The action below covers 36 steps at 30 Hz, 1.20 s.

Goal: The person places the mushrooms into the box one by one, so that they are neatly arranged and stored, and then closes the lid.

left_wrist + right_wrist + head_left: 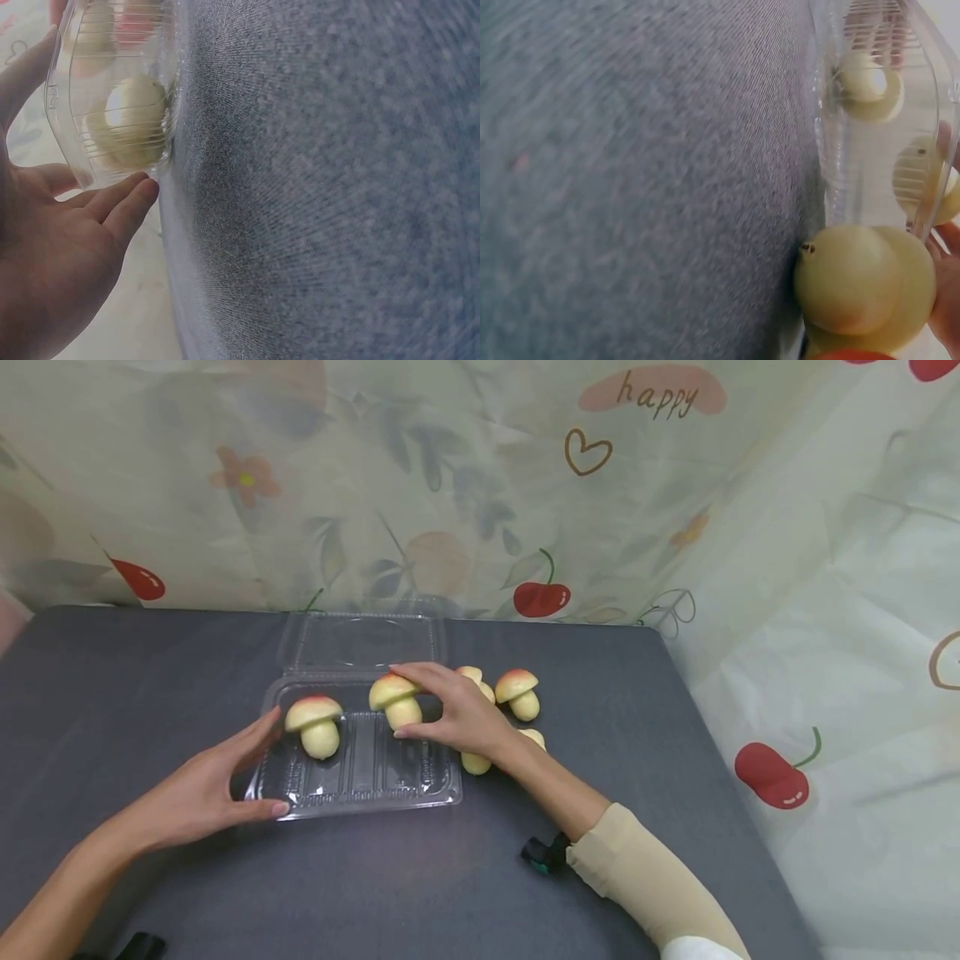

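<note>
right hand [467,717]: thumb and fingers pinching one mushroom [402,710], cap away from the person, stem nearer, at the clear box's [367,768] right part. left hand [202,789]: fingers spread, at box's left edge, nearer second mushroom [319,737].

mushrooms [320,740] pale yellow, caps [313,712] red-tinged; table [405,893] grey; backdrop [480,485] cherry-printed

Under my fingers [423,675] I see a dark grey tabletop [615,727]. Beyond them rises a pale printed curtain [465,410], with a red cherry [542,600], a brown outlined heart [588,453] and the word "happy" [657,393]; to their right, another cherry [772,777] marks the pale side curtain [862,635].
</note>
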Motion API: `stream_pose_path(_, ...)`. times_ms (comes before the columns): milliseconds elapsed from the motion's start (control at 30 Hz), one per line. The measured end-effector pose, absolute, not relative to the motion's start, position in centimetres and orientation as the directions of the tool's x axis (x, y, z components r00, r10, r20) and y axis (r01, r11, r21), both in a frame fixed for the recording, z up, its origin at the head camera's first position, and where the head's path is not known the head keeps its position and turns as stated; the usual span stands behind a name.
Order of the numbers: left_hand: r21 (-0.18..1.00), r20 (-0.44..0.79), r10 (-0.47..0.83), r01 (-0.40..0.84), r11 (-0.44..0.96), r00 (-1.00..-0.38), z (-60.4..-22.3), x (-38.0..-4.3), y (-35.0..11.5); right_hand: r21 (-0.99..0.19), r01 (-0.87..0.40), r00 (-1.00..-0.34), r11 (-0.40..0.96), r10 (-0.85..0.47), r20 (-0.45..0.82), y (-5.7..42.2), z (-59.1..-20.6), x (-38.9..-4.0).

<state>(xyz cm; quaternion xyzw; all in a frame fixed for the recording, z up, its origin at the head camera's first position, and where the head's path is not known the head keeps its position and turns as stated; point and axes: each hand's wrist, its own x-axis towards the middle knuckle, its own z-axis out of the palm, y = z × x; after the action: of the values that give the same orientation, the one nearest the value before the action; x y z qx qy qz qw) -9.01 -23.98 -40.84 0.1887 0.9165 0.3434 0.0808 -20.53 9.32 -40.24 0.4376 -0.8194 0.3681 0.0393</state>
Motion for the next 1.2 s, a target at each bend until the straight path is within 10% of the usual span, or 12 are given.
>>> stream_pose_path(1200, 0.683, 0.008, 0.418, 0.31, 0.661, -0.908, -41.0, -9.1, -23.9, -0.404, -0.725, -0.683, 0.557, -0.655, 0.323, 5.5, -40.8, -18.4)
